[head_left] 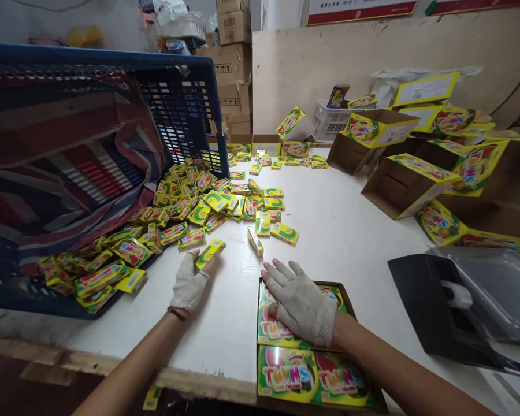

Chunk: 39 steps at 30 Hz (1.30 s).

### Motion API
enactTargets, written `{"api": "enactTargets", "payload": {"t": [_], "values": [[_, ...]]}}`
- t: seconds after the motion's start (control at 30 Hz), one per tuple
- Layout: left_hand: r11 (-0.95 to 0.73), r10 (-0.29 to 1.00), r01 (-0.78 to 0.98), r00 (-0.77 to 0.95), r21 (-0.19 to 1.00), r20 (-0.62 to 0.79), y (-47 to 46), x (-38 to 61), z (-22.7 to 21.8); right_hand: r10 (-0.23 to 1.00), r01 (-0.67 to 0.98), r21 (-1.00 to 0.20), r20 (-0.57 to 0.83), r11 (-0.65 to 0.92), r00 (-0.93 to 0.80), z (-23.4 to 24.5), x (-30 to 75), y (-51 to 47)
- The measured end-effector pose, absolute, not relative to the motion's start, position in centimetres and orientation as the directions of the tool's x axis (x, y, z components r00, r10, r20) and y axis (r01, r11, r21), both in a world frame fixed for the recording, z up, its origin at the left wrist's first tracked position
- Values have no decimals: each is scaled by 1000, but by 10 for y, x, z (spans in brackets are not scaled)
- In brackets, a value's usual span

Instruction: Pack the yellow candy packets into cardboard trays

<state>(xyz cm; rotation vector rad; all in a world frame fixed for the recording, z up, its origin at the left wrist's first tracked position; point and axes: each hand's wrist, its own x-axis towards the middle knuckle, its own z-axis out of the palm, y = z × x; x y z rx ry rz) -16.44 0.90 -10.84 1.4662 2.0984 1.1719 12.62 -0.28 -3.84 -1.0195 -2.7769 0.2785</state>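
Observation:
My left hand (189,284), in a fingerless white glove, grips a small yellow-green Twins box (211,254) between thumb and fingers, just above the white table. My right hand (301,300), gloved the same way, lies with fingers stretched over a shallow carton (258,329) at the table's front edge. Inside the carton, Twins packs (286,372) lie flat with their printed faces up, partly hidden under that hand. A heap of loose small boxes (190,196) spreads from the tipped blue crate (219,110) towards my left hand. One small box (255,241) stands on edge between my hands.
Open printed cartons (409,185) are piled at the right. Below them sits a black object with a clear cover (420,300). A white basket (329,120) stands at the back, and brown cardboard boxes (234,75) are stacked behind the table. Striped cloth (82,162) lines the crate.

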Motion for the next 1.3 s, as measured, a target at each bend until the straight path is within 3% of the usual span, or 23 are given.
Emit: {"api": "enactTargets", "payload": {"t": [0.1, 0.2, 0.3, 0.37, 0.43, 0.47, 0.53, 0.6, 0.67, 0.73, 0.83, 0.93, 1.0, 1.13, 1.3], "values": [[-63, 917, 438, -330, 897, 226, -8, -119, -97, 674, 571, -379, 249, 728, -695, -53, 131, -3], [-290, 865, 549, -201, 784, 460, -29, -86, -77, 801, 405, -701, 430, 587, -417, -60, 135, -4], [-519, 770, 607, 26, 602, 637, -45, -65, -55, 941, 101, -955, 252, 280, -224, -44, 138, -11], [-553, 796, 503, 81, 665, 600, -53, -52, -42, 954, -90, -994, 90, 67, -285, -25, 143, -16], [-400, 915, 269, 58, 876, 400, -57, -39, -30, 930, -188, -982, 73, 4, -361, -7, 152, -20], [-265, 964, 135, 67, 955, 259, -58, -32, -24, 919, -190, -980, 132, 64, -371, 1, 157, -22], [-43, 989, -29, 142, 999, 47, -58, -21, -14, 875, -41, -942, 326, 334, -357, 14, 170, -28], [20, 973, -41, 230, 999, -10, -57, -14, -7, 764, 236, -752, 496, 615, -413, 23, 181, -34], [-12, 950, 17, 313, 1000, 6, -57, -12, -5, 675, 450, -506, 500, 736, -542, 27, 190, -39], [-121, 942, 151, 329, 981, 65, -61, -15, -10, 689, 574, -381, 396, 725, -607, 24, 199, -45], [-418, 908, 478, 254, 773, 334, -71, -25, -29, 829, 732, -401, 169, 552, -532, 6, 210, -58], [-602, 793, 625, 390, 497, 468, -81, -31, -49, 899, 790, -459, 48, 407, -436, -17, 210, -76], [-633, 770, 647, 468, 424, 434, -86, -31, -57, 902, 775, -466, 161, 426, -399, -29, 205, -89], [-626, 775, 637, 445, 450, 448, -93, -27, -63, 809, 759, -359, 466, 543, -358, -47, 195, -103], [-656, 749, 612, 459, 442, 477, -102, -26, -69, 729, 812, -117, 528, 572, -436, -69, 195, -96]]}}
